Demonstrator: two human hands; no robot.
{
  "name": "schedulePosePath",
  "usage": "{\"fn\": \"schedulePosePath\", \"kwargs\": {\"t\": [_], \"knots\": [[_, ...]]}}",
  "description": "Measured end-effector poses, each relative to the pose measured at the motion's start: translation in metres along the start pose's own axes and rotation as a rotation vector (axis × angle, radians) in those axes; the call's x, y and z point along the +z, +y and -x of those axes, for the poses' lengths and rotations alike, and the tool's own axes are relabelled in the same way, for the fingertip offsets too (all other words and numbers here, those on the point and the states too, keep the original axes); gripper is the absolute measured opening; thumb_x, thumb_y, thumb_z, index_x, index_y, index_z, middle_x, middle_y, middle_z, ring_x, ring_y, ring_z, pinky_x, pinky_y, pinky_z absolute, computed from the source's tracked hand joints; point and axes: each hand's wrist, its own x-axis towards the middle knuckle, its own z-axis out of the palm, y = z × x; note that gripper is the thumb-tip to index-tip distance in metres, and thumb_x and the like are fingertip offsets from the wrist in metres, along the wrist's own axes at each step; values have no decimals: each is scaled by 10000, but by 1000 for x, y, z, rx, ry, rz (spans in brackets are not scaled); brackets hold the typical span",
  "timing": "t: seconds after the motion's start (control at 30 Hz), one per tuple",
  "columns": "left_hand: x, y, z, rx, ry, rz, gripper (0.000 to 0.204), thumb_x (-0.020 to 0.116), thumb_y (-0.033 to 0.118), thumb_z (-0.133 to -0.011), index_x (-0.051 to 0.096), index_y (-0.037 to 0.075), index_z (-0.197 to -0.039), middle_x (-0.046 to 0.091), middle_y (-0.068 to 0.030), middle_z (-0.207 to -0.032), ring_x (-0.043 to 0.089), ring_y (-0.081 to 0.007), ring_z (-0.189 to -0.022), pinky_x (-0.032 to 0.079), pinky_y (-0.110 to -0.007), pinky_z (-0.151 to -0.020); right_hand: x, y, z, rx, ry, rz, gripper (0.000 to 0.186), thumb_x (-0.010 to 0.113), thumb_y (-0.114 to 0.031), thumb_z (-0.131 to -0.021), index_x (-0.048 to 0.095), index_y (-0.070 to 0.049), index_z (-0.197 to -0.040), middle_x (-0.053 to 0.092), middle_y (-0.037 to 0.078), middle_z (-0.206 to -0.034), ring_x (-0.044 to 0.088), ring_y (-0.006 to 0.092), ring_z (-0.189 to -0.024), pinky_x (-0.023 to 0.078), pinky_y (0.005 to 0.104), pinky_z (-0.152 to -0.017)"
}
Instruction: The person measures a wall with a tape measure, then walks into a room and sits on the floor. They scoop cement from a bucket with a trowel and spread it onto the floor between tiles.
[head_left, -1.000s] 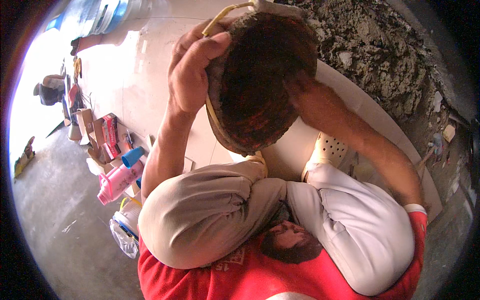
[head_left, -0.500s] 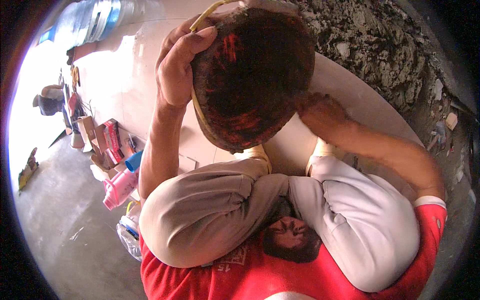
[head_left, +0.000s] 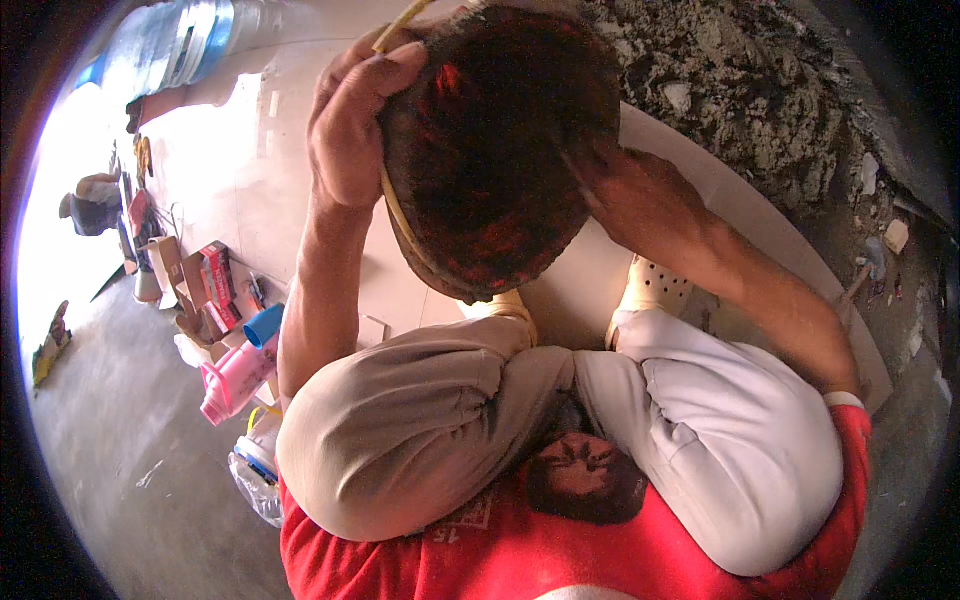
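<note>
A round, dark bucket, caked with dirt and with red showing through in streaks, is held up tilted in front of me. A thin yellow handle runs along its left side. My left hand is closed on the bucket's upper left edge, thumb toward me. My right hand lies against the bucket's right side, fingers stretched over its dark surface; their tips are dim in shadow. Below the bucket are my yellow clogs.
A heap of wet grey mortar lies beyond a pale board at the right. On the left stand a pink bottle, a blue cup, a red box and a clear plastic bag. Large tiles cover the floor ahead.
My right hand has moved up and left, from the bucket's lower right edge onto its dark surface. The bucket has shifted slightly up and left, still in my left hand.
</note>
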Motion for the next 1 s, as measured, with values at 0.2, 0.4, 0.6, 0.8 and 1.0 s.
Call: {"fn": "schedulePosePath", "kwargs": {"t": [0.2,0.4,0.6,0.8,1.0], "knots": [[12,6,8,57,8,13,359,559,194,-907,674,-50,-1144,707,-100,-1015,643,-170,-912,475,-267,-881,-13,-6,-1,221,-278,-14,513,544,11,-824,455,53,-1328,520,323,-1266,679,410,-772,593,476,-658],[19,1,8,119,35,-211,377,572,196,-887,672,-57,-1148,705,-114,-1044,644,-188,-972,466,-277,-912,-16,-4,-13,216,-396,-155,301,518,35,-827,613,57,-1112,629,321,-1062,677,432,-839,586,492,-681],[20,-3,12,183,16,-77,400,530,173,-900,645,-76,-1192,680,-165,-1155,619,-213,-1068,426,-292,-981,-1,6,1,116,-469,-776,240,559,-124,-920,634,-30,-1127,662,154,-815,672,272,-664,553,401,-551],[12,-12,21,193,55,-46,422,521,172,-899,607,-83,-1224,664,-125,-1117,594,-178,-1052,428,-286,-965,-2,19,-2,556,-911,-1829,415,597,-307,-940,572,-67,-1277,554,16,-767,519,97,-504,456,278,-431],[-35,-22,36,83,38,189,383,510,183,-921,588,-75,-1193,634,-99,-1042,591,-177,-977,464,-310,-899,5,25,36,292,-705,-2285,497,577,-304,-942,526,74,-1261,558,56,-800,499,80,-458,419,229,-363]]}}
